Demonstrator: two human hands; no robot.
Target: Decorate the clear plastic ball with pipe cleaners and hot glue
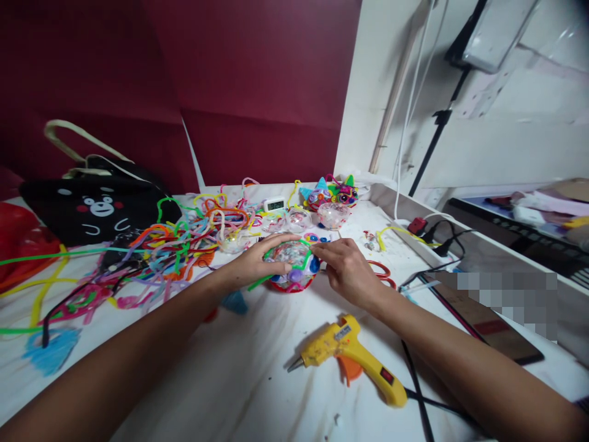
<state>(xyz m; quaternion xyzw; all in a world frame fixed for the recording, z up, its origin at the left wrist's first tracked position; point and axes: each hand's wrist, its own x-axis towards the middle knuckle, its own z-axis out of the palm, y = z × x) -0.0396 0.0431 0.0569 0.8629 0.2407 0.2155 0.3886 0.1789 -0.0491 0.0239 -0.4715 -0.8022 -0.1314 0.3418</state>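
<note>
A rounded craft piece [294, 283], with a see-through filled top and colored buttons, sits on the white table. A green pipe cleaner [307, 253] runs around the edge of its top, with a loose end sticking out toward the lower left. My left hand [257, 261] grips the piece from the left, thumb in front and fingers behind. On the right side, my right hand [343, 264] has its fingers pressed together at the green pipe cleaner. Closer to me lies a yellow hot glue gun [343, 353], nozzle pointing left.
A tangle of colorful pipe cleaners [184, 233] spreads over the left, by a black bag [105, 209]. Behind stand a small digital clock [275, 204], clear bowls [334, 215] and decorated animal faces [345, 194]. Red scissors [381, 270], a power strip [423, 242] and a phone [483, 325] lie rightward.
</note>
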